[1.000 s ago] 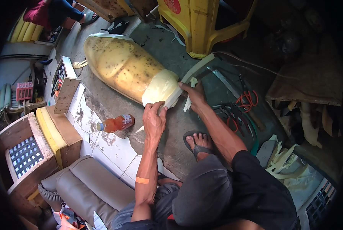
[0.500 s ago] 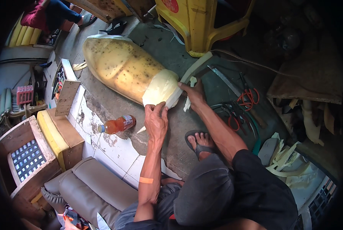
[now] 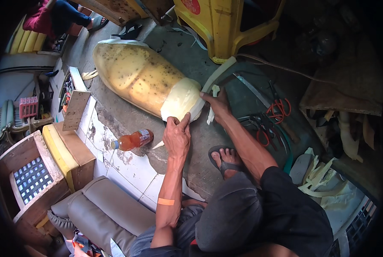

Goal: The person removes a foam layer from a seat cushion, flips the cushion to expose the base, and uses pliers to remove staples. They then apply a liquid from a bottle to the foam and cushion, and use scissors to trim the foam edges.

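A long motorcycle-seat foam (image 3: 131, 75), yellow with dark spots, lies on the floor ahead of me. Paler foam (image 3: 181, 96) covers its near end. A narrow pale foam strip (image 3: 218, 73) runs along that end and curves up past my right hand (image 3: 217, 103), whose thumb and fingers pinch it. At the foam's near edge, my left hand (image 3: 177, 135) has its thumb and fingertips closed on the end of the strip, partly hiding it. A ragged pale scrap (image 3: 211, 116) hangs beside my right fingers.
An orange drink bottle (image 3: 133, 140) lies left of my left forearm. Scissors with red handles (image 3: 278, 109) and other tools lie to the right, near a long blade (image 3: 251, 90). A yellow plastic stool (image 3: 225, 30) stands beyond. A grey padded seat (image 3: 110, 203) is at lower left.
My left hand has shifted slightly along the near edge, its thumb now farther from the fingertips. The strip between my hands lies closer against the foam end. My right hand stays nearly still.
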The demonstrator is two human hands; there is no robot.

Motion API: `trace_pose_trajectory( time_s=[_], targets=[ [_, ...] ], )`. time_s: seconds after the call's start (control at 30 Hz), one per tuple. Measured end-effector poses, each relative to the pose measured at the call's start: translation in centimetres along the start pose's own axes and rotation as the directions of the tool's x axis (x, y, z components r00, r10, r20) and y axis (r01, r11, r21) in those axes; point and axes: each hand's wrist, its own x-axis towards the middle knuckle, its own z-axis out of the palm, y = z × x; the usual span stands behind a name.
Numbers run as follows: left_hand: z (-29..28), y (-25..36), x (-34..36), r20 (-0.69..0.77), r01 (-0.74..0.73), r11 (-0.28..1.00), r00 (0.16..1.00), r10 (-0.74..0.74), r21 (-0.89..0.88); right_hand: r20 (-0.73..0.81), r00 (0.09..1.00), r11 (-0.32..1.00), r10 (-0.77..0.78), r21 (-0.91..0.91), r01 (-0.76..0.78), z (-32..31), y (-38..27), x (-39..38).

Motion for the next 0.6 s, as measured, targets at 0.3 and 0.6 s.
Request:
trace_pose_trajectory(
  time_s=[0.3,0.6],
  targets=[
    [-0.3,0.2,-0.2,0.003,0.018,0.998,1.000,-0.018,-0.058,-0.032,0.998,0.979,-0.061,-0.197,0.053,-0.4,0.8,0.8],
    [-5.4,0.6,0.1,-0.245,0.230,0.958,0.932,-0.268,-0.174,0.134,0.991,0.990,-0.013,0.143,-0.006,2.3,-3.9,-4.5]
  ],
)
